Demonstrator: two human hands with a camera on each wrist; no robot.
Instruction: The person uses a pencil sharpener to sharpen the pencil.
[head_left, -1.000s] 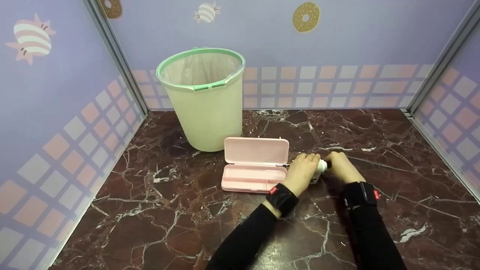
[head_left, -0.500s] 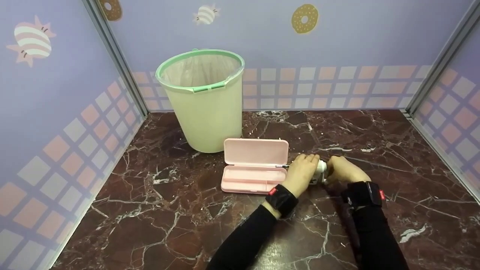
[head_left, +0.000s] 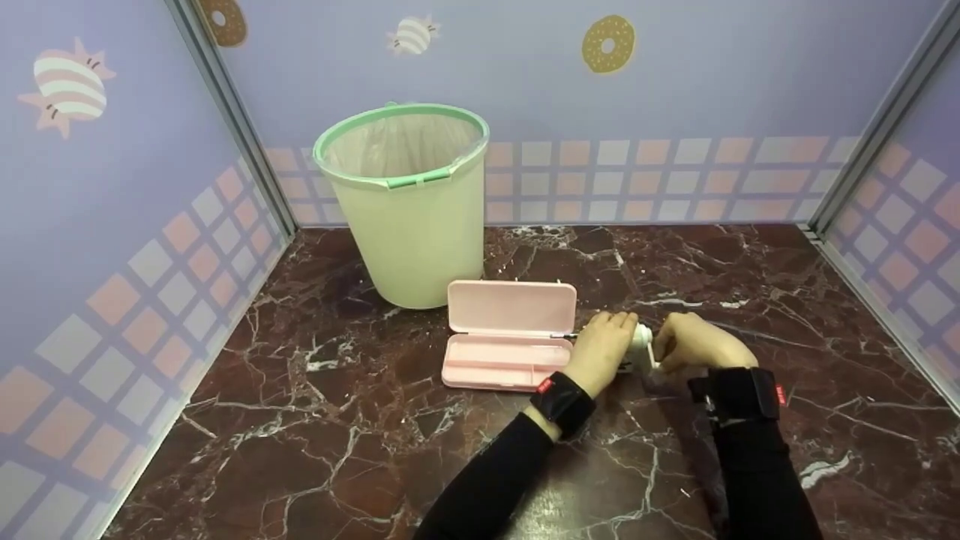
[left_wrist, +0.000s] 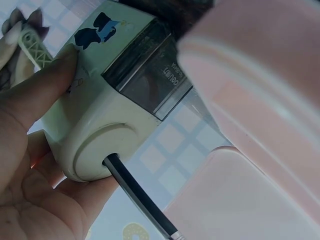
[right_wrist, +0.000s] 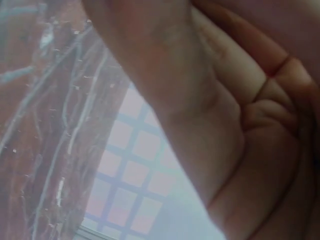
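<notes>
My left hand (head_left: 604, 346) grips a cream-white crank pencil sharpener (left_wrist: 87, 112) with cartoon stickers and a clear dark shavings drawer, low over the marble tabletop. A dark pencil (left_wrist: 142, 200) is stuck into the round hole at its front and reaches toward the pink pencil case (head_left: 499, 373). At the sharpener's other end, my right hand (head_left: 697, 343) pinches the handle of the white crank (left_wrist: 36, 50) with curled fingers. Mostly palm and fingers fill the right wrist view, and the crank cannot be seen there. The pencil case lies open to the left, its lid raised.
A pale green waste bin (head_left: 420, 240) with a green rim and a clear liner stands behind the pencil case. Patterned lilac panels (head_left: 720, 90) enclose the back and sides. Small white specks are scattered over the dark red marble tabletop (head_left: 360, 450).
My right hand has shifted slightly right and down, turning with the crank, whose arm now shows beside the sharpener. My left hand keeps its hold on the sharpener, nearly still.
</notes>
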